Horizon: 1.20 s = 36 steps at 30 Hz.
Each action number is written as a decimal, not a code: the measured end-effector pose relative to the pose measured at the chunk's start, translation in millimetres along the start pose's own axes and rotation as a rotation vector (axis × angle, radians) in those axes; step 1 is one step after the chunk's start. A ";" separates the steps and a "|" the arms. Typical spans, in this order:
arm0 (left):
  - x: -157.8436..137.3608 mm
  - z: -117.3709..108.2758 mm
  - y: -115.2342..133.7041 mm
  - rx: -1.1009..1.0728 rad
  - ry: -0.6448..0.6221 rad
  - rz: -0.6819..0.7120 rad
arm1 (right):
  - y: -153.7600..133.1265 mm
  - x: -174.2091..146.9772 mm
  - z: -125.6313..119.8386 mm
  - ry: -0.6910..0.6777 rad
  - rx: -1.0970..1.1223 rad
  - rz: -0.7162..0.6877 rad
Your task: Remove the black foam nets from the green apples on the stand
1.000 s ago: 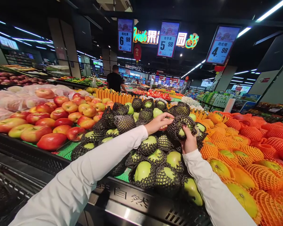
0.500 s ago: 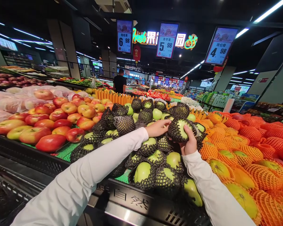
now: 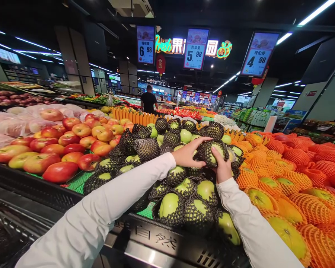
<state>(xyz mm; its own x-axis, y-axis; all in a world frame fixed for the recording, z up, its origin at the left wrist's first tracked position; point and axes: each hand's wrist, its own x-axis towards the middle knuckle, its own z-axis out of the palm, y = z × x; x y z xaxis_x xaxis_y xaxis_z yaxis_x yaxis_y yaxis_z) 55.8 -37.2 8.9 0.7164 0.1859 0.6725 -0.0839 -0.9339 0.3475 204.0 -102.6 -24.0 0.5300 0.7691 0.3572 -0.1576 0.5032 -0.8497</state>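
A green apple (image 3: 206, 155) in a black foam net is gripped by my right hand (image 3: 223, 165), thumb on its near face. Around its left side, my left hand (image 3: 188, 152) has thumb and fingers spread apart; whether they touch the net is hard to tell. Under and behind both hands lies a heap of green apples (image 3: 169, 204), most of them in black nets. A see-through scrap, perhaps plastic, shows just right of the held apple.
Red-yellow apples (image 3: 43, 162) are piled to the left. On the right lie oranges in orange nets (image 3: 290, 212) and fruit in red nets (image 3: 321, 160). The black crate edge (image 3: 167, 230) runs along the front. Beyond the stand, a person in black (image 3: 149, 100) faces away.
My left hand has opened from bent fingers to a wide spread around the apple. The apple has turned, with more net facing me. The distant person has shifted right.
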 end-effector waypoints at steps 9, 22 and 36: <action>3.1 1.2 0.5 0.087 0.040 0.021 | 7.0 3.5 -9.1 -0.117 -0.306 -0.206; 1.8 5.8 -18.0 -0.169 0.526 -0.360 | -18.1 0.5 -4.7 -0.173 -0.080 -0.257; 1.5 1.2 -15.8 -0.191 0.443 -0.317 | -9.0 2.3 -6.2 -0.189 -0.510 -0.381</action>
<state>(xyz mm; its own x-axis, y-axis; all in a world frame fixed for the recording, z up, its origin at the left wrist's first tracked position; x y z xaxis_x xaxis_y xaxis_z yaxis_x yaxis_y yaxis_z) 59.0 -22.6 3.6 0.3716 0.5964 0.7115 -0.0658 -0.7476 0.6609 211.7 -107.8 -18.0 0.3079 0.6532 0.6918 0.4507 0.5403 -0.7107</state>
